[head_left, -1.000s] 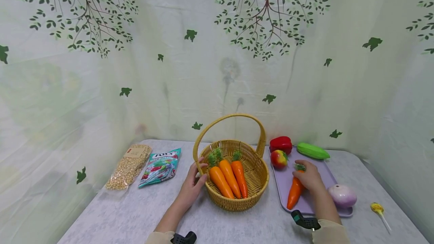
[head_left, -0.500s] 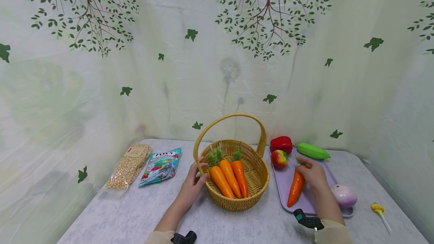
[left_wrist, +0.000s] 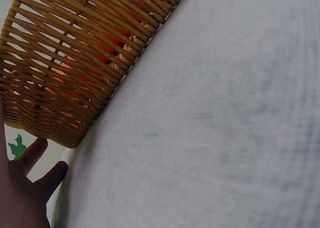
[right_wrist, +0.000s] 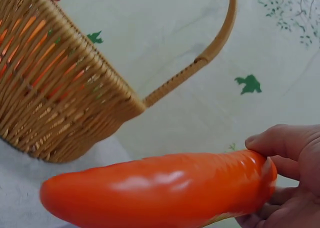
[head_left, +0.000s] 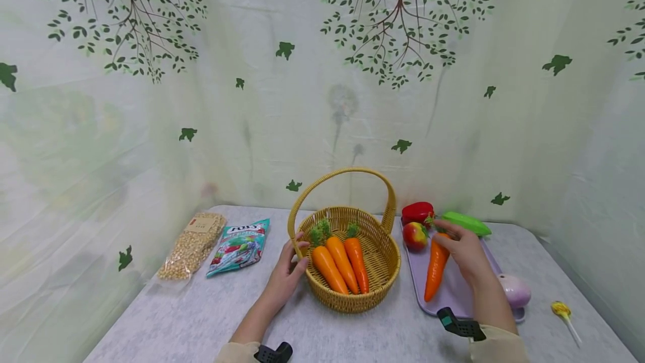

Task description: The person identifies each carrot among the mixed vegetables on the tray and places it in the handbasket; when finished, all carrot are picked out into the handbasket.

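Observation:
A wicker basket [head_left: 353,301] with a tall handle stands mid-table, holding 3 orange carrots [head_left: 330,270] with green tops. My left hand [head_left: 284,273] grips its left rim, the thumb outside and fingertips by the handle's base; two spread fingers [left_wrist: 35,155] show beside it in the left wrist view. My right hand [head_left: 466,254] pinches another carrot [head_left: 436,270] near its leafy top, tip pointing down, over the purple tray [head_left: 418,301]. In the right wrist view, this carrot [right_wrist: 155,188] lies across the foreground, thumb on its thick end.
Around the tray are a red bell pepper [head_left: 417,212], a red-yellow fruit [head_left: 415,236], a green ridged vegetable [head_left: 466,223] and a purple-white onion-like piece [head_left: 515,291]. A lollipop [head_left: 561,311] lies right; a candy bag [head_left: 239,248] and a kernel bag [head_left: 191,245] lie left.
My right hand has drawn the carrot up off the tray, and it now hangs more upright. The left hand and basket have stayed put.

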The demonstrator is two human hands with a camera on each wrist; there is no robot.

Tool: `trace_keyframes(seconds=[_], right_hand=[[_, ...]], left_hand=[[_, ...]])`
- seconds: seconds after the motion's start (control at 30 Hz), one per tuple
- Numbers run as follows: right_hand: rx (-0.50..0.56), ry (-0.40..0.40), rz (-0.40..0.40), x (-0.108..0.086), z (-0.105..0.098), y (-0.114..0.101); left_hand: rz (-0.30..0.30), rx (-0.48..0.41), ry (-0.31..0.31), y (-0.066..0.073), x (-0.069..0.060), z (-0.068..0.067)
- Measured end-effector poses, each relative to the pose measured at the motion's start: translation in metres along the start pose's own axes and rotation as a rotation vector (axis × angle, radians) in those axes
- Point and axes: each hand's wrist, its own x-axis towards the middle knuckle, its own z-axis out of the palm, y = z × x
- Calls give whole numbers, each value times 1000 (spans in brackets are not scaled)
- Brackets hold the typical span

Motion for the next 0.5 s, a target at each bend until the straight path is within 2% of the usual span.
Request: trace_keyframes(seconds=[0.5], right_hand=[[41,-137,-132,-17,11,-32]], left_hand=[[12,-10,-15,-1,2,0]])
